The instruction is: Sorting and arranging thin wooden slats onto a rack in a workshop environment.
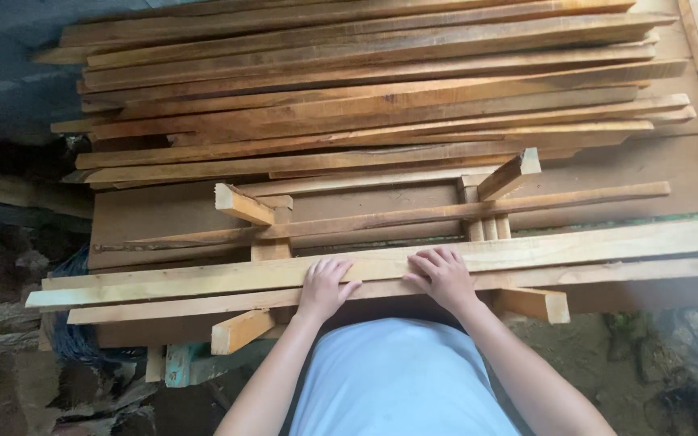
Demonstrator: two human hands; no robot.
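Seen from above, at the near edge of a flat brown wooden board (624,173). Far left, past the board's left edge: dark ground with rubble and a bundle of blue netting (74,339). Near the left end, a short pale wood block (243,204) tilted on the board, another short block (240,330) jutting out under the near edge. Left hand (323,287) laid palm-down, fingers spread and open, pressing on the long pale plank (203,281) along the near edge, gripping nothing. Just to its right, right hand (443,277) likewise flat and open on the same plank, fingers curled slightly over its far edge. Below the hands, a light blue shirt (397,375). Across the far half of the board, a loose stack of long thin slats (365,89). Right of centre, a slanted short block (510,173) propped upward; another offcut (533,304) under the plank near the right hand.
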